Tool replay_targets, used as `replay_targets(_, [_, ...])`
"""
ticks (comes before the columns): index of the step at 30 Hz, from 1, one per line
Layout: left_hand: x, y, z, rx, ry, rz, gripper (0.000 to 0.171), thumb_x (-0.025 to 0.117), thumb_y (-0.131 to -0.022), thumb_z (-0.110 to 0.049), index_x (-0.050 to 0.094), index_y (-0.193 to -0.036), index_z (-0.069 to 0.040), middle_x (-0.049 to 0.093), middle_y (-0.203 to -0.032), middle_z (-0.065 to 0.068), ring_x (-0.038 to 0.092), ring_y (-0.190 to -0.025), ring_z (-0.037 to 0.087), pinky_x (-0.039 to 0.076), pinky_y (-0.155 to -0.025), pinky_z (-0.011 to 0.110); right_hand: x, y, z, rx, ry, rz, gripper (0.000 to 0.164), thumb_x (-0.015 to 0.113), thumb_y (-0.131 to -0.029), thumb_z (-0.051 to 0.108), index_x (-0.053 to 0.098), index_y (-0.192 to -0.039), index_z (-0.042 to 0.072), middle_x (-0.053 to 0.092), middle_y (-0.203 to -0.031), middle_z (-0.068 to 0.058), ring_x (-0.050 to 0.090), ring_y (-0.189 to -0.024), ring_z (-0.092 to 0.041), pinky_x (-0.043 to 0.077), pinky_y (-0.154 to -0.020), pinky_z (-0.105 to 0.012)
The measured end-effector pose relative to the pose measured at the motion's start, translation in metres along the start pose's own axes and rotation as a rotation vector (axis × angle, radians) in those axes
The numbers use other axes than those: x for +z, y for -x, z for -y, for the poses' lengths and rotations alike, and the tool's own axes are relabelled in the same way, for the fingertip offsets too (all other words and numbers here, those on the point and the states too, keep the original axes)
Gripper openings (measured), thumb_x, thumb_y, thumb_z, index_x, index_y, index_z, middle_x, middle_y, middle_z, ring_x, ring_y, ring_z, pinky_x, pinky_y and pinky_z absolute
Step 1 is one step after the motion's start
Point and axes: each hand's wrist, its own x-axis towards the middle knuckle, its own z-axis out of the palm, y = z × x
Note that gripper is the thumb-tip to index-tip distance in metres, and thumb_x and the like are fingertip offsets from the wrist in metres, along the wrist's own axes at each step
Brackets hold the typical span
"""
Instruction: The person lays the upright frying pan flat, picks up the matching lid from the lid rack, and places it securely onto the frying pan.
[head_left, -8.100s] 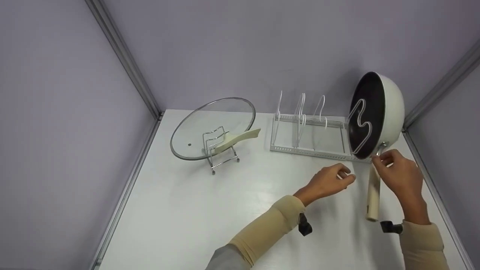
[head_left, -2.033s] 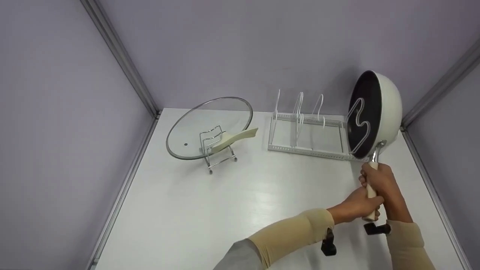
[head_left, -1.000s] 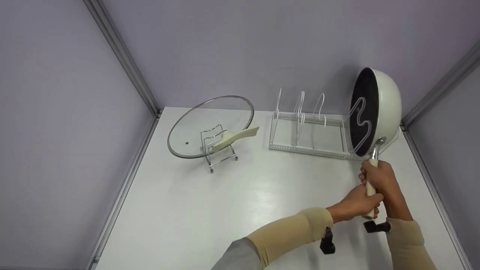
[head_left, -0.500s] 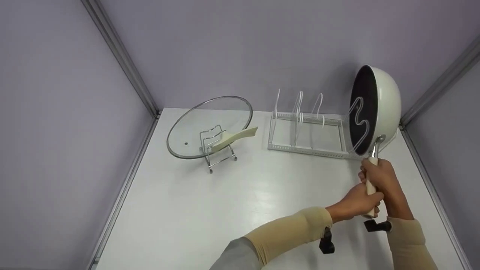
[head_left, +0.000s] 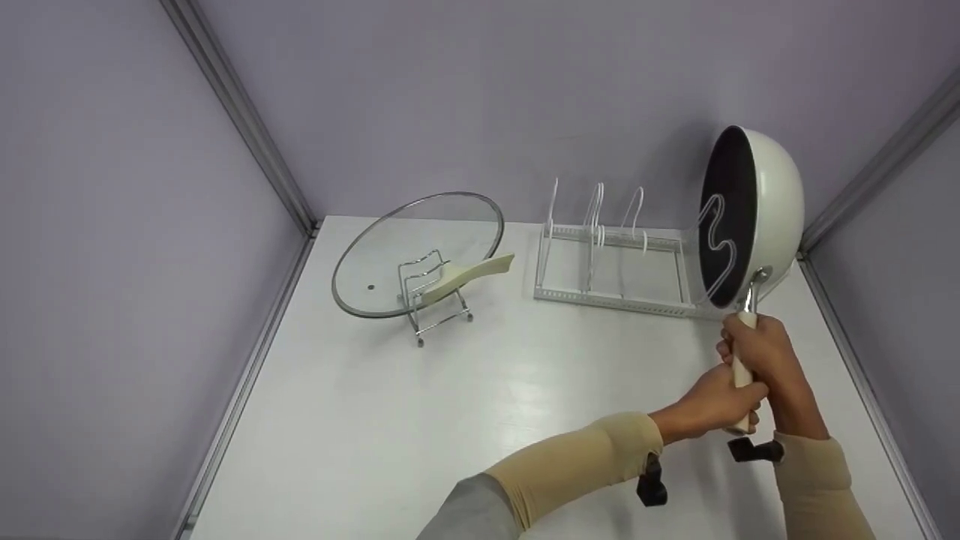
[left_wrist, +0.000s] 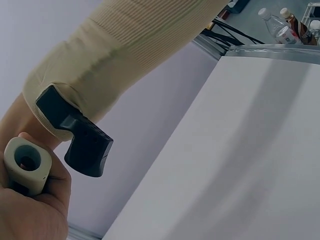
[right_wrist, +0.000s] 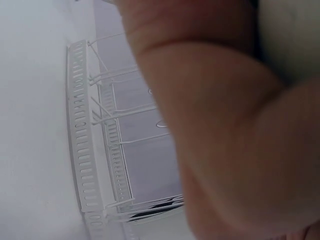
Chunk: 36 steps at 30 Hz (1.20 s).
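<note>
1. Right hand [head_left: 763, 352]: I see it grasping the pan handle [head_left: 742, 375] just below the metal neck [head_left: 752, 295].
2. Left hand [head_left: 712, 403]: grasping the same handle lower down; in the left wrist view, I see the handle's hollow end protruding.
3. Pan [head_left: 780, 202]: tilted on edge, dark interior facing left, at the right end of the wire rack [head_left: 630, 301]. An outermost divider [head_left: 733, 251] crosses the interior. I cannot tell whether pan and rack touch.
4. Right margin: narrow, between pan and right wall [head_left: 911, 240].
5. Rear margin: the rack sits near the back wall [head_left: 487, 90].
6. Left side: I have a broad stretch of desk [head_left: 450, 420] between the left forearm [head_left: 574, 461] and the wire stand [head_left: 442, 326], which bears a tilted glass lid [head_left: 382, 255].
</note>
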Motion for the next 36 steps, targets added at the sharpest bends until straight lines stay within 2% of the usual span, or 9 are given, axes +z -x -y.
replay_targets(11, [-0.001, 0.004, -0.005, 0.030, -0.020, 0.040, 0.017, 0.054, -0.102, -0.012, 0.055, -0.085, -0.014, 0.055, -0.066, -0.006, 0.055, -0.051, 0.004, 0.049, -0.048, 0.018, -0.003, 0.008, 0.007, -0.018, 0.010, 0.000, 0.027, 0.042, -0.107, 0.020, 0.053, -0.091, 0.001, 0.058, -0.065, 0.004, 0.059, -0.059, -0.007, 0.054, -0.056, -0.026])
replay_targets(21, [0.000, 0.005, -0.011, 0.019, 0.017, 0.031, 0.014, 0.055, -0.101, -0.011, 0.054, -0.088, -0.015, 0.055, -0.067, -0.005, 0.055, -0.052, 0.006, 0.050, -0.049, 0.019, -0.004, 0.010, 0.012, -0.026, 0.009, -0.015, 0.026, 0.043, -0.107, 0.021, 0.053, -0.094, 0.002, 0.059, -0.065, 0.006, 0.058, -0.059, -0.006, 0.053, -0.056, -0.025])
replay_targets(36, [-0.001, 0.008, -0.018, 0.030, 0.020, 0.030, 0.015, 0.056, -0.100, -0.011, 0.055, -0.086, -0.015, 0.055, -0.066, -0.005, 0.055, -0.051, 0.005, 0.050, -0.049, 0.018, -0.005, 0.014, 0.023, -0.032, 0.022, -0.003, 0.026, 0.043, -0.109, 0.024, 0.051, -0.100, 0.000, 0.059, -0.067, 0.005, 0.059, -0.061, -0.006, 0.054, -0.057, -0.025])
